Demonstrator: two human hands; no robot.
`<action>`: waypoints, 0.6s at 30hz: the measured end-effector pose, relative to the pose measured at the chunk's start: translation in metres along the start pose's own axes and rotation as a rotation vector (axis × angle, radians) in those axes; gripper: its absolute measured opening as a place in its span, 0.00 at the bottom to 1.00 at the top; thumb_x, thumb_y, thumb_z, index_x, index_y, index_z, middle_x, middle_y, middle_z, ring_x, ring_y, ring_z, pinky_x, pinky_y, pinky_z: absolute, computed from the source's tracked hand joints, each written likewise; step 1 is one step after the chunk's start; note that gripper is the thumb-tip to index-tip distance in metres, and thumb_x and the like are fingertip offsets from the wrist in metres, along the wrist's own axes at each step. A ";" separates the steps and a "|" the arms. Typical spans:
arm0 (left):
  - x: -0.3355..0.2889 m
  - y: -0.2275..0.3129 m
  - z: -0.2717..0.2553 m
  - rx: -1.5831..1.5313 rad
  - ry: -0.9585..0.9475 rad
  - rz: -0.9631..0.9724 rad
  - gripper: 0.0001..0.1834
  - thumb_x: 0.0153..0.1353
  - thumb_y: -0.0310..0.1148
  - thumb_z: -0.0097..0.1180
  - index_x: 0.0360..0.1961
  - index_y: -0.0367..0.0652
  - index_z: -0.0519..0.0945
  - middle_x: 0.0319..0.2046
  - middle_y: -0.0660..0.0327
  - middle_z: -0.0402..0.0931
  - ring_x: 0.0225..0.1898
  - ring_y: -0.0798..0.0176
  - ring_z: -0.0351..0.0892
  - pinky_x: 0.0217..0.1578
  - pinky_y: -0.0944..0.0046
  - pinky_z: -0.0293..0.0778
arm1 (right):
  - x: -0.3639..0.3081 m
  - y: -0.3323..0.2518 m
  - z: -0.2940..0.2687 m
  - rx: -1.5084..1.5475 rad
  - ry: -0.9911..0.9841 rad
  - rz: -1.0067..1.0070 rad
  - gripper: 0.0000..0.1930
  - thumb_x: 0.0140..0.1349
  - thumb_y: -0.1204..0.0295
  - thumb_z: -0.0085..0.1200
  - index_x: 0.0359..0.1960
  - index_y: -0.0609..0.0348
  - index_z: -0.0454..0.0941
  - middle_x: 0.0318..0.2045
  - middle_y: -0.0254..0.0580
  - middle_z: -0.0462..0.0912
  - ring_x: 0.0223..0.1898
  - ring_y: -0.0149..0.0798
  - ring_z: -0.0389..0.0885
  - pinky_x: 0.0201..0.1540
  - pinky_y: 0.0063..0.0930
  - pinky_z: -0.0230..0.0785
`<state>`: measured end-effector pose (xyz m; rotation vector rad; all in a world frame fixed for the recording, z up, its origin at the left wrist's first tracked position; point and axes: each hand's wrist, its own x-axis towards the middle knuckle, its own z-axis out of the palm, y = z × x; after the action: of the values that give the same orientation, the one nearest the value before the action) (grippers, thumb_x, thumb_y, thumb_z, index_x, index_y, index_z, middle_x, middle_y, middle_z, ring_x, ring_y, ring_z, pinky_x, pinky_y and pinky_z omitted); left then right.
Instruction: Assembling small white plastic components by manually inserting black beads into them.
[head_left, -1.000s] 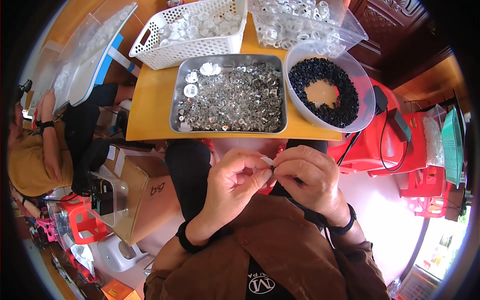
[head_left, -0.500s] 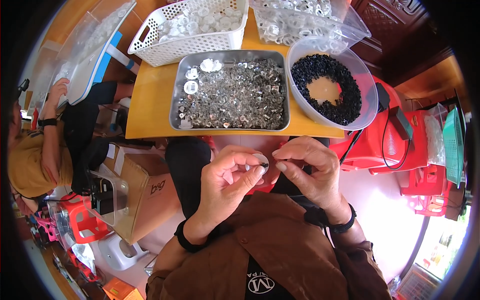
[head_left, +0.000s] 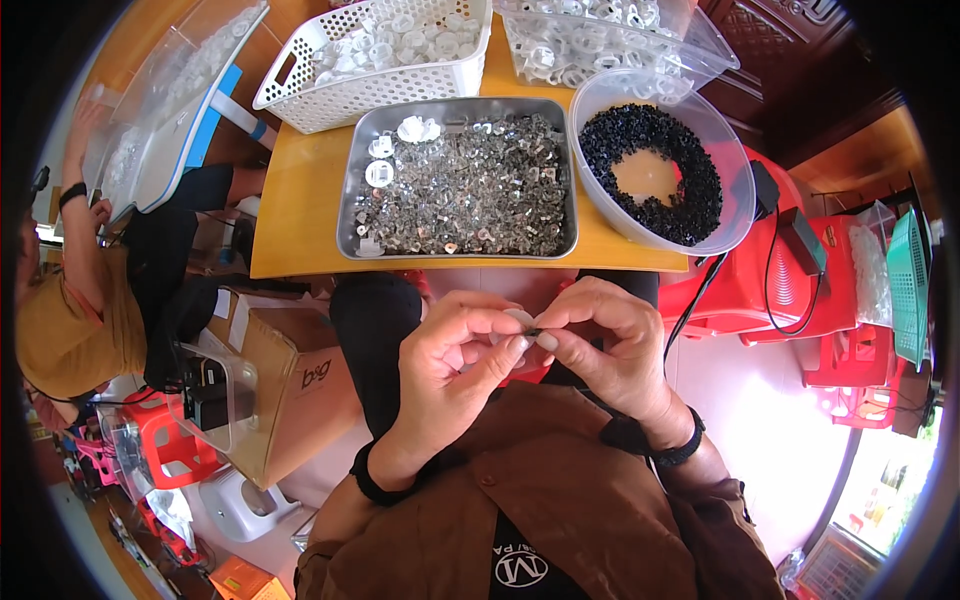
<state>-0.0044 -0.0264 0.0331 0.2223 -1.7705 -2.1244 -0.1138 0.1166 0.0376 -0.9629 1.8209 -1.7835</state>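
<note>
Pinching white piece, left fingers closed; right fingers drawn together on small dark bit just beside it, probably for fine control. Both nearer than table; metal tray, clear bowl to right, likely easy reach.

From the left hand and right hand, open air leads to the table edge at twelve; the tray stands at eleven, the bowl at one, the cardboard box past eight.

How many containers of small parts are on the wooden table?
4: white basket, back left; clear bin, back right; metal tray, front; round bowl, right of the tray. Others may be hidden behind.
</note>
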 end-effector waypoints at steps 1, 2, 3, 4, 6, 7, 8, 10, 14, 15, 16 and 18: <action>0.000 -0.001 -0.001 -0.028 0.007 -0.021 0.07 0.60 0.19 0.55 0.39 0.31 0.76 0.43 0.56 0.72 0.41 0.66 0.78 0.38 0.69 0.81 | 0.000 0.000 0.000 0.000 0.000 0.001 0.06 0.52 0.80 0.61 0.32 0.61 0.81 0.28 0.40 0.82 0.31 0.35 0.81 0.35 0.25 0.72; 0.000 -0.001 -0.001 -0.028 0.007 -0.022 0.07 0.60 0.19 0.55 0.39 0.31 0.76 0.43 0.56 0.72 0.41 0.66 0.78 0.38 0.69 0.81 | 0.000 -0.002 0.000 0.017 0.010 -0.001 0.05 0.52 0.80 0.61 0.32 0.61 0.81 0.28 0.39 0.81 0.31 0.34 0.80 0.35 0.25 0.72; 0.000 0.000 -0.001 -0.029 0.015 -0.038 0.07 0.60 0.20 0.55 0.40 0.31 0.77 0.43 0.55 0.72 0.41 0.66 0.78 0.39 0.68 0.81 | 0.000 -0.003 0.000 0.034 0.018 -0.002 0.05 0.53 0.80 0.61 0.32 0.61 0.81 0.27 0.39 0.81 0.31 0.34 0.80 0.35 0.24 0.71; 0.000 0.002 -0.001 -0.030 0.023 -0.053 0.07 0.61 0.20 0.55 0.40 0.31 0.77 0.43 0.55 0.72 0.41 0.66 0.78 0.40 0.68 0.81 | -0.001 -0.001 0.000 0.034 0.018 -0.002 0.05 0.53 0.80 0.61 0.32 0.61 0.81 0.27 0.39 0.81 0.31 0.34 0.80 0.35 0.24 0.71; 0.001 0.004 0.000 -0.053 0.013 -0.106 0.07 0.61 0.21 0.55 0.40 0.31 0.77 0.43 0.55 0.72 0.41 0.66 0.78 0.40 0.68 0.80 | -0.003 0.003 -0.001 0.016 0.035 -0.017 0.05 0.52 0.80 0.61 0.31 0.61 0.81 0.28 0.40 0.81 0.31 0.35 0.81 0.36 0.25 0.72; 0.001 0.005 0.000 -0.076 0.002 -0.159 0.07 0.61 0.22 0.55 0.40 0.31 0.77 0.43 0.55 0.72 0.42 0.66 0.78 0.40 0.68 0.80 | -0.003 0.002 -0.001 0.016 0.035 -0.017 0.05 0.52 0.80 0.61 0.31 0.61 0.81 0.28 0.40 0.81 0.31 0.35 0.81 0.36 0.25 0.72; 0.001 0.004 0.000 -0.076 0.002 -0.160 0.07 0.61 0.22 0.55 0.40 0.31 0.77 0.43 0.55 0.72 0.42 0.66 0.78 0.40 0.68 0.80 | -0.002 0.001 -0.001 -0.046 0.050 -0.055 0.06 0.51 0.80 0.61 0.31 0.60 0.81 0.28 0.40 0.82 0.31 0.36 0.81 0.36 0.26 0.72; 0.000 0.003 -0.001 -0.058 -0.015 -0.145 0.07 0.61 0.22 0.56 0.40 0.30 0.77 0.44 0.55 0.72 0.42 0.66 0.78 0.41 0.68 0.80 | -0.001 -0.003 0.000 -0.106 0.064 -0.093 0.06 0.50 0.80 0.62 0.31 0.60 0.81 0.29 0.40 0.82 0.31 0.37 0.81 0.36 0.27 0.72; 0.001 0.003 0.000 -0.058 -0.018 -0.126 0.07 0.60 0.22 0.56 0.39 0.31 0.78 0.43 0.56 0.72 0.41 0.66 0.78 0.42 0.69 0.79 | 0.000 -0.005 0.000 -0.249 0.057 -0.247 0.07 0.48 0.81 0.62 0.30 0.59 0.81 0.29 0.40 0.82 0.32 0.40 0.81 0.34 0.28 0.73; 0.001 0.003 0.000 -0.054 -0.020 -0.119 0.06 0.60 0.22 0.57 0.39 0.31 0.78 0.43 0.56 0.73 0.41 0.67 0.77 0.42 0.69 0.78 | 0.000 -0.003 0.000 -0.262 0.053 -0.289 0.08 0.47 0.82 0.62 0.30 0.59 0.81 0.29 0.40 0.82 0.32 0.40 0.81 0.34 0.29 0.74; 0.001 0.002 -0.001 -0.049 -0.022 -0.112 0.06 0.60 0.21 0.57 0.38 0.31 0.78 0.43 0.56 0.73 0.41 0.67 0.77 0.41 0.70 0.78 | 0.000 -0.003 0.000 -0.262 0.053 -0.289 0.08 0.47 0.82 0.62 0.30 0.59 0.81 0.29 0.40 0.82 0.32 0.40 0.81 0.34 0.29 0.74; 0.000 0.000 -0.002 -0.042 -0.020 -0.093 0.06 0.60 0.21 0.57 0.38 0.31 0.78 0.43 0.56 0.73 0.40 0.68 0.77 0.41 0.70 0.78 | -0.001 -0.001 0.002 -0.268 0.077 -0.285 0.08 0.47 0.82 0.62 0.29 0.58 0.81 0.29 0.39 0.82 0.32 0.40 0.81 0.33 0.28 0.74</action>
<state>-0.0042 -0.0280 0.0325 0.2787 -1.7568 -2.2335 -0.1116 0.1165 0.0383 -1.3297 2.0977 -1.7860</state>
